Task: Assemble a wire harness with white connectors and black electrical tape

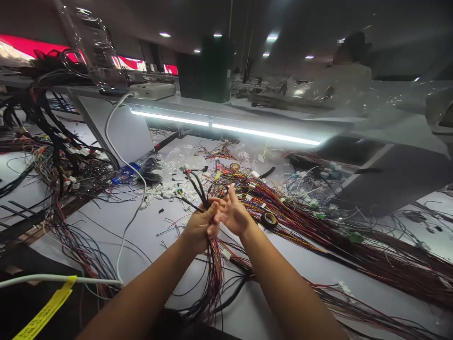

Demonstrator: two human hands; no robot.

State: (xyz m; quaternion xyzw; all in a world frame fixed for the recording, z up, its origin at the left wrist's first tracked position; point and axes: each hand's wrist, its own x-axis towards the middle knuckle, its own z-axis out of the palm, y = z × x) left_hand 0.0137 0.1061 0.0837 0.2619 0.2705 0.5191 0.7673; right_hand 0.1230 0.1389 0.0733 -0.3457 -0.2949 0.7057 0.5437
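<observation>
My left hand [200, 227] is closed around a wire harness [215, 267] in front of me. Above the grip, several black-wrapped branches [198, 186] fan out, one tipped with a small connector [185, 168]. Below it, loose red, pink and dark wires hang down to the table edge. My right hand [233, 215] is beside the bundle, its thumb raised and fingers reaching toward my left hand; no object shows in its palm. Whether its fingertips press on the wires is hard to see. A roll of black tape [269, 220] lies right of my right hand.
A long bundle of red and dark wires [300, 226] stretches across the right side. White connectors [166, 189] are scattered behind my hands. A lit tube lamp [262, 134] hangs under the shelf. A white cable [143, 189] crosses the left. Another person [348, 80] is beyond the shelf.
</observation>
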